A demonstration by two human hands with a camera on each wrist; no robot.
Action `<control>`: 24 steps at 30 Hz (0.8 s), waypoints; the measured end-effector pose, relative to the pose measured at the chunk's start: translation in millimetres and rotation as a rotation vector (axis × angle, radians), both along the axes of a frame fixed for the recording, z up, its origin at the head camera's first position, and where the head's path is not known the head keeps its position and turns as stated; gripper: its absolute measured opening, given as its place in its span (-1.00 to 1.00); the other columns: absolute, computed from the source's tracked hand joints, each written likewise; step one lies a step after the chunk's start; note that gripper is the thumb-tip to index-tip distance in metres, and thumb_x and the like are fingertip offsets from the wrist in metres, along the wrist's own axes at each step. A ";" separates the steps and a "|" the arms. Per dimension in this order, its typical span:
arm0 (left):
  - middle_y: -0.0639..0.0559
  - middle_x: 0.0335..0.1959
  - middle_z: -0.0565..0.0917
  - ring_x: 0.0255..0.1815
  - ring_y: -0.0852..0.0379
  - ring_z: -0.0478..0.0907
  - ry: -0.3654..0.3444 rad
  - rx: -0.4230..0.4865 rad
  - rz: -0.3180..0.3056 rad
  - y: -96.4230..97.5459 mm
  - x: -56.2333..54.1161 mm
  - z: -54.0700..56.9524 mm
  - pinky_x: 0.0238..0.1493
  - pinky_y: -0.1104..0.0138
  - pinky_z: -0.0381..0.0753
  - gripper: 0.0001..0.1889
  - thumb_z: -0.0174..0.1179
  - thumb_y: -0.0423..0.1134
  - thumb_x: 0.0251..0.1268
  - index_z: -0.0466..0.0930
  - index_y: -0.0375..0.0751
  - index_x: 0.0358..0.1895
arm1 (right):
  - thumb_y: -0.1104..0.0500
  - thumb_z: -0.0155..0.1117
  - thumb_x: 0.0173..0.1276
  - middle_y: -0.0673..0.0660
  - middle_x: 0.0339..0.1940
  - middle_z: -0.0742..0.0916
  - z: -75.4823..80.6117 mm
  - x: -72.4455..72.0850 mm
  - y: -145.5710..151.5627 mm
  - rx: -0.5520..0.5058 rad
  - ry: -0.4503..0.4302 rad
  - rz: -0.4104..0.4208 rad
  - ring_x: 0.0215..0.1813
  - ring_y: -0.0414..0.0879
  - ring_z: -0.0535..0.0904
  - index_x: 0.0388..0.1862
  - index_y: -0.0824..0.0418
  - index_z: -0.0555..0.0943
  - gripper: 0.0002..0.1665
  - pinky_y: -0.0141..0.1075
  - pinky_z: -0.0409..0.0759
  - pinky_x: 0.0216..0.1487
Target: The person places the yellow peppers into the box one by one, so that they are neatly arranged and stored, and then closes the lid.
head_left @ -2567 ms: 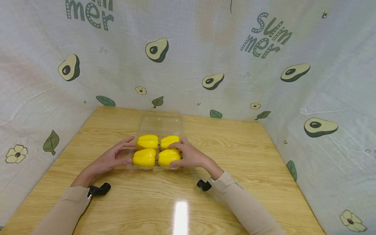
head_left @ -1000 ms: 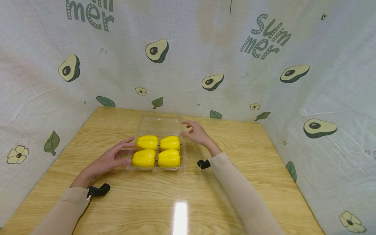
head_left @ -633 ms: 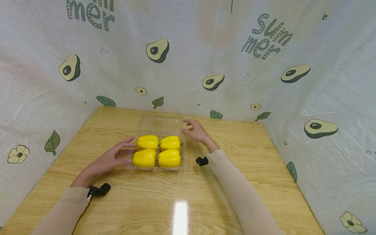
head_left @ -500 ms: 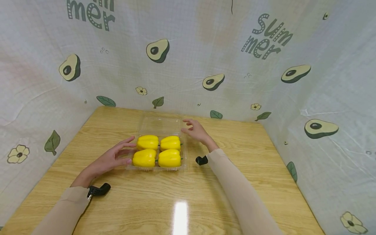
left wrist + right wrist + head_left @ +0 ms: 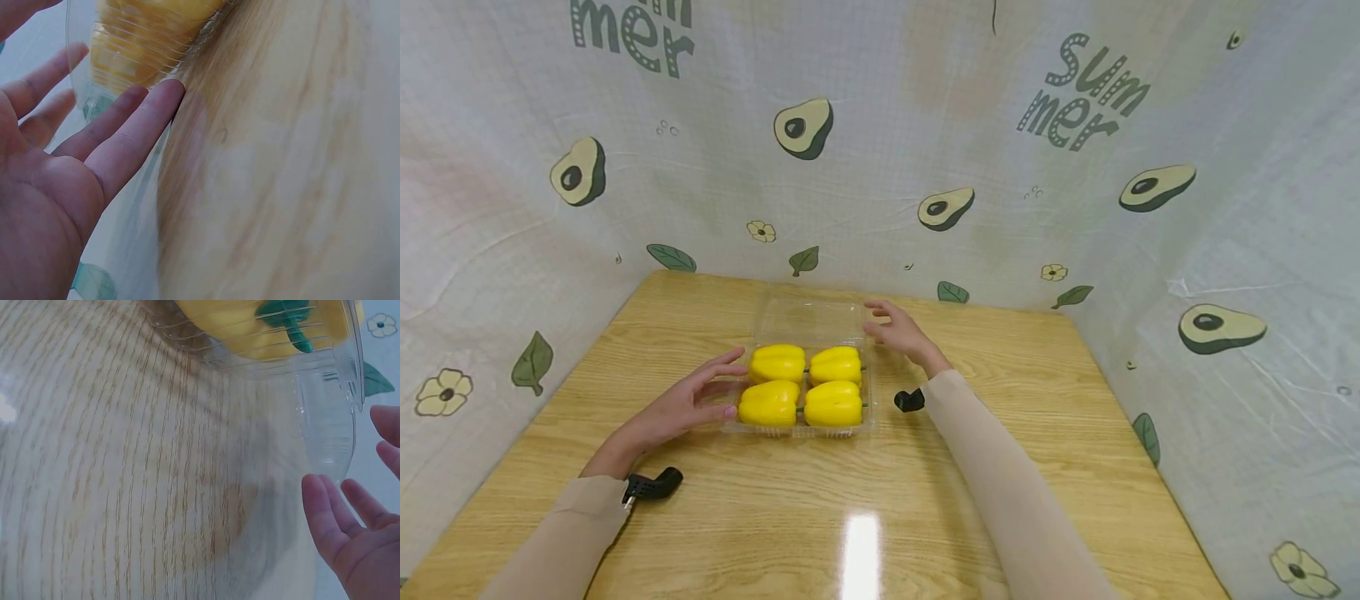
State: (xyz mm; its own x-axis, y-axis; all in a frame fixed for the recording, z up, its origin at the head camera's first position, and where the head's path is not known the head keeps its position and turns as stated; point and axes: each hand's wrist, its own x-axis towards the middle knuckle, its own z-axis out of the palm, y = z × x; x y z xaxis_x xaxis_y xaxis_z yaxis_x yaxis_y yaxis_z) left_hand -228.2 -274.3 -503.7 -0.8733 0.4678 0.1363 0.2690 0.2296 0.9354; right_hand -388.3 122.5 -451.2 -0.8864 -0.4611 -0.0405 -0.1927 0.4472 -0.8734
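A clear plastic clamshell container [image 5: 873,417] lies on the table with its lid [image 5: 808,321] folded back. Several yellow bell peppers [image 5: 833,404] with green stems fill it in two rows. My left hand [image 5: 688,396] is at the container's left side with fingers spread and fairly straight; in the left wrist view its fingertips come up to the ribbed wall [image 5: 140,47]. Beside the right edge of the lid is my right hand [image 5: 901,332], fingers loosely bent and holding nothing. In the right wrist view its fingertips are close to the lid [image 5: 328,425]; contact cannot be told.
The wooden table [image 5: 1000,400] extends around the container and reflects a bright light at the front. A white cloth [image 5: 865,167] printed with avocados and leaves hangs behind and at both sides. Black wrist cameras [image 5: 655,483] sit at both cuffs.
My right hand has left the front right pepper and moved back to the lid's right edge, lately shifting slightly farther back. The left hand, peppers and container have stayed put.
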 end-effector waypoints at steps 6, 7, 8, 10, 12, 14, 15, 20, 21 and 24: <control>-0.13 0.78 -0.11 0.55 -0.55 0.24 -0.006 0.001 0.000 -0.4 0.3 0.0 0.31 0.54 0.48 -0.40 0.31 -0.35 0.52 0.37 -0.19 0.55 | 0.17 0.14 0.70 0.38 0.63 0.34 -1.8 -3.4 -2.1 0.002 -0.027 -0.014 0.46 0.31 0.51 0.69 0.19 0.25 -0.32 0.07 0.62 0.36; -0.13 0.78 -0.11 0.55 -0.55 0.24 -0.006 0.001 0.001 -0.5 0.6 0.2 0.31 0.54 0.48 -0.40 0.31 -0.35 0.52 0.38 -0.18 0.55 | 0.18 0.14 0.70 0.38 0.63 0.34 -2.4 -3.3 -2.3 0.000 -0.033 -0.016 0.46 0.31 0.51 0.70 0.20 0.24 -0.32 0.07 0.62 0.36; -0.11 0.79 -0.11 0.56 -0.54 0.24 -0.010 0.001 0.005 -0.5 0.9 0.4 0.31 0.54 0.48 -0.40 0.31 -0.34 0.52 0.38 -0.17 0.55 | 0.18 0.13 0.70 0.38 0.63 0.34 -2.8 -3.0 -2.5 0.000 -0.036 -0.017 0.45 0.30 0.51 0.70 0.20 0.24 -0.32 0.06 0.62 0.36; -0.12 0.79 -0.11 0.55 -0.54 0.25 -0.008 0.000 0.007 -0.6 1.2 0.6 0.31 0.55 0.48 -0.40 0.32 -0.34 0.52 0.38 -0.16 0.55 | 0.18 0.13 0.70 0.37 0.63 0.35 -3.9 -2.6 -2.5 -0.004 -0.041 -0.017 0.44 0.29 0.53 0.70 0.21 0.24 -0.32 0.06 0.61 0.37; -0.12 0.78 -0.10 0.55 -0.54 0.25 -0.008 -0.001 0.008 -0.5 1.2 0.7 0.30 0.55 0.48 -0.40 0.32 -0.34 0.51 0.39 -0.16 0.54 | 0.17 0.13 0.70 0.36 0.63 0.36 -4.6 -1.9 -1.9 0.000 -0.042 -0.017 0.38 0.28 0.58 0.70 0.22 0.23 -0.31 0.05 0.60 0.39; -0.12 0.78 -0.10 0.55 -0.54 0.25 -0.008 -0.001 0.008 -0.6 0.9 0.4 0.30 0.55 0.48 -0.40 0.32 -0.35 0.51 0.39 -0.16 0.54 | 0.16 0.13 0.71 0.35 0.62 0.37 -5.1 -1.1 -1.3 0.004 -0.040 -0.017 0.33 0.28 0.62 0.70 0.22 0.23 -0.31 0.05 0.57 0.41; -0.12 0.79 -0.11 0.55 -0.54 0.25 -0.008 -0.002 0.008 -0.7 0.8 0.2 0.30 0.55 0.48 -0.40 0.32 -0.35 0.51 0.39 -0.16 0.54 | 0.16 0.12 0.71 0.34 0.62 0.38 -5.7 -1.2 -1.0 0.005 -0.041 -0.015 0.32 0.28 0.63 0.71 0.23 0.22 -0.31 0.04 0.56 0.42; -0.11 0.79 -0.11 0.55 -0.54 0.24 -0.008 0.001 0.007 -0.8 0.3 0.1 0.30 0.55 0.49 -0.40 0.32 -0.35 0.51 0.39 -0.16 0.54 | 0.16 0.10 0.73 0.34 0.63 0.38 -8.5 -2.7 -0.4 -0.004 -0.042 0.002 0.42 0.25 0.56 0.71 0.27 0.19 -0.30 0.02 0.56 0.43; -0.11 0.79 -0.11 0.55 -0.54 0.24 -0.009 0.002 0.006 -0.7 0.4 0.3 0.30 0.54 0.49 -0.40 0.32 -0.35 0.51 0.39 -0.17 0.54 | 0.16 0.10 0.73 0.33 0.64 0.38 -8.6 -2.6 -0.5 -0.009 -0.043 0.003 0.45 0.25 0.54 0.71 0.27 0.19 -0.30 0.01 0.57 0.43; -0.12 0.78 -0.10 0.55 -0.54 0.25 -0.006 0.000 0.006 -0.5 1.0 1.0 0.30 0.54 0.49 -0.40 0.32 -0.35 0.51 0.38 -0.18 0.54 | 0.16 0.11 0.72 0.32 0.64 0.38 -8.8 -2.5 -0.4 -0.010 -0.040 0.004 0.46 0.25 0.53 0.71 0.27 0.19 -0.30 0.01 0.58 0.42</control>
